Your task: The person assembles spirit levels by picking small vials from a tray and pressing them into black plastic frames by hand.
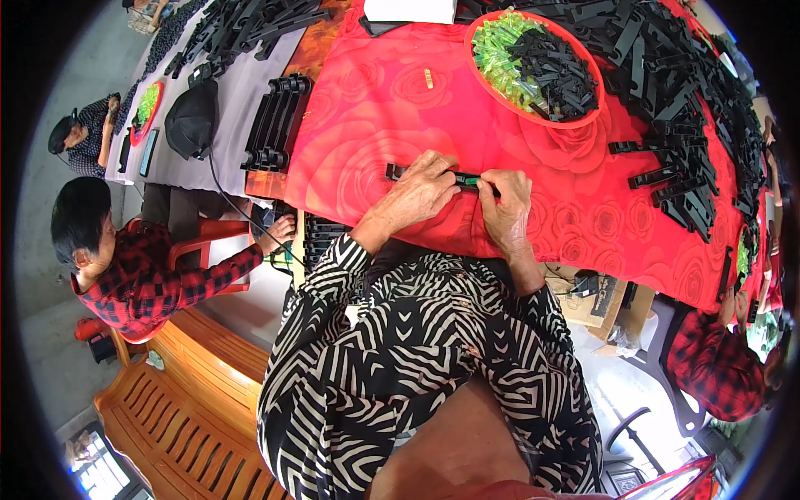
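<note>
On the red rose-patterned cloth (367, 108) lies a long, narrow black plastic part (465, 177), close to the table's near edge. My left hand (427, 190) is closed over its middle, so only its left tip and right stretch show. A small green piece (472, 181) sits on the right stretch of it. My right hand (507, 208) grips that right end, thumb and fingers bent beside the green piece. The fingers hide the far right tip.
An orange-rimmed basket (475, 79) of yellow-green and black pieces stands beyond my hands. Loose black parts (667, 179) heap up on the right. Stacked black parts (277, 121) and a black cap (192, 121) are leftward. A person in checked clothing (158, 275) sits at my left.
</note>
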A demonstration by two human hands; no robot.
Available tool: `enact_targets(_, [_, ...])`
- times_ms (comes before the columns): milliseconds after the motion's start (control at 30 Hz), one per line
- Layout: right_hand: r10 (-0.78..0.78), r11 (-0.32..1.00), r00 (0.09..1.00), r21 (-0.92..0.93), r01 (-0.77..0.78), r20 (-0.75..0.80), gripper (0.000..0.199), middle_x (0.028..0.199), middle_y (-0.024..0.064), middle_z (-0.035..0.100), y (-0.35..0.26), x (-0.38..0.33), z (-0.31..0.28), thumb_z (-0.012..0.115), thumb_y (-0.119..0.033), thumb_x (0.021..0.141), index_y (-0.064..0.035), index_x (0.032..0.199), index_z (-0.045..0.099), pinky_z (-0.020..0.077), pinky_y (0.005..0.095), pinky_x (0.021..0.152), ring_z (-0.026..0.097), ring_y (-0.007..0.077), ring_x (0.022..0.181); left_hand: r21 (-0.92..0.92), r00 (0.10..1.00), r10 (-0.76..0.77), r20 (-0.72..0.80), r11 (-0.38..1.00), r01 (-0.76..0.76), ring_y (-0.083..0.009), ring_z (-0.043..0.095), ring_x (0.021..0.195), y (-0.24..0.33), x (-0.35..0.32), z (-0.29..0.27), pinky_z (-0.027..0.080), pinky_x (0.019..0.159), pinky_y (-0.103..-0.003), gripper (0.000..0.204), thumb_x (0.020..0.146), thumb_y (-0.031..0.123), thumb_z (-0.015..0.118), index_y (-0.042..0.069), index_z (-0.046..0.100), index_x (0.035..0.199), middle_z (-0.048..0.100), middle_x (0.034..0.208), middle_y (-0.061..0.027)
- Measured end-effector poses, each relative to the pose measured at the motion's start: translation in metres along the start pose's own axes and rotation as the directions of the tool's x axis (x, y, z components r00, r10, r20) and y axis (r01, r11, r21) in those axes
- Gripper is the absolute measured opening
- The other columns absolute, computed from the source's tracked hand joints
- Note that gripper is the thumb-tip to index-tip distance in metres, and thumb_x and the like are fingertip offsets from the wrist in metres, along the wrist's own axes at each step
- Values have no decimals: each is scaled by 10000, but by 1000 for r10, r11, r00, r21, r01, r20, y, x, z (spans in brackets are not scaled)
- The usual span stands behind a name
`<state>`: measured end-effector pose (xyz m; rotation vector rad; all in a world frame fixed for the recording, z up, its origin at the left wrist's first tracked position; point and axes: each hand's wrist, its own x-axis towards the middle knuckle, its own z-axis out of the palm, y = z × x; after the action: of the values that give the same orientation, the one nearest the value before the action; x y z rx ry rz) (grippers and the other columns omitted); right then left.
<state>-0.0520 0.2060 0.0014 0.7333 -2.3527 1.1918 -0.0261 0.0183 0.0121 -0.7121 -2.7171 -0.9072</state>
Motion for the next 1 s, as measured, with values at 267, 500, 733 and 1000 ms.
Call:
enact_targets(267, [-9,1000,1000,30,9,-18,105,767,74,585,1,1,3,667,-23,740,-66,802,594,385,394,699,534,278,759,-44,997,38,-61,998,-41,-338,526,949,-1,0,5,435,872,-410,144,818,119,616,-18,571,815,581,985,-173])
enact_targets(500, [-56,998,997,-44,54,-48,126,774,89,599,2,-3,7,679,11,740,-44,817,595,403,375,686,539,275,744,-22,997,54,-62,998,-56,-318,534,899,3,3,4,432,858,-406,153,834,120,595,-24,561,794,573,879,-160])
enact_targets(733, [-41,998,996,-54,37,-84,130,772,92,599,1,-5,9,680,16,733,-38,811,593,406,377,679,538,279,736,-83,999,-22,-39,996,18,-347,551,853,3,15,4,426,812,-424,125,837,93,570,-29,549,819,557,814,-187])
enact_targets(1000, [-82,992,992,-108,72,-97,154,827,99,608,3,-10,10,664,27,733,-34,869,622,415,381,688,549,280,759,-286,974,-221,-47,937,199,-334,595,852,7,21,7,471,765,-398,160,746,45,661,0,584,880,629,905,-147])
